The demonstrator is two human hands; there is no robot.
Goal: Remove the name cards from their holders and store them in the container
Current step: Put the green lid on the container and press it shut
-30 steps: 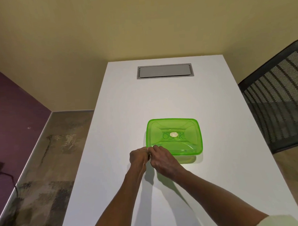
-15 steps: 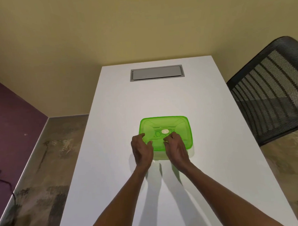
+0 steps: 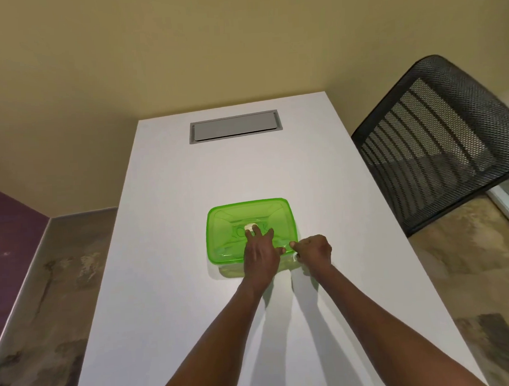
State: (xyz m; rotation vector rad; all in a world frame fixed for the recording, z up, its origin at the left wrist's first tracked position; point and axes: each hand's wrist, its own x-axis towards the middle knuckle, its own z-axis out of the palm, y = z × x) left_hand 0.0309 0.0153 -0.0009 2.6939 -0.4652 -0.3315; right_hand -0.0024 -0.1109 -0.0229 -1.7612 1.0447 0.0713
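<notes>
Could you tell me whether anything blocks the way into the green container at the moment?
Yes, its green lid is on. The left hand lies flat on top, and the right hand grips the near right corner.

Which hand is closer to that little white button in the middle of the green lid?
Left. The left hand lies flat on the green lid, fingertips touching the white button. The right hand grips the lid's near right corner, well away from it.

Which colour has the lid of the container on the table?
The lid is translucent bright green, seen best in the head view.
</notes>
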